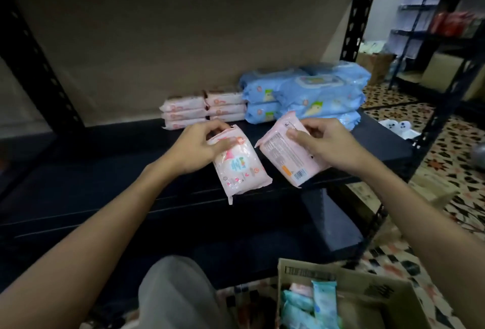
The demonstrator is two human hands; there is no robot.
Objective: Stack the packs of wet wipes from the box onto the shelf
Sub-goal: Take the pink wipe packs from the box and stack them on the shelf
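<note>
Nearest the camera, below and in front of the dark metal shelf, sits the open brown cardboard box, with teal and pale pink soft packs of wipes left inside it. Above the shelf's front edge, 2 packs are in the air. The left hand pinches the top end of a pink plastic pack with its printed front up, thumb on the face and fingers curled behind. The right hand pinches a second pink pack turned back side up, barcode showing, thumb pressed on its label.

Further back on the shelf stand 2 low stacks of small pink packs, with larger blue packs piled just right of them.

This looks like the carry-and-place step. The next move likely calls for reaching both packs back to the pink stacks and laying them flat, squared on top, the right one probably flipped first.
</note>
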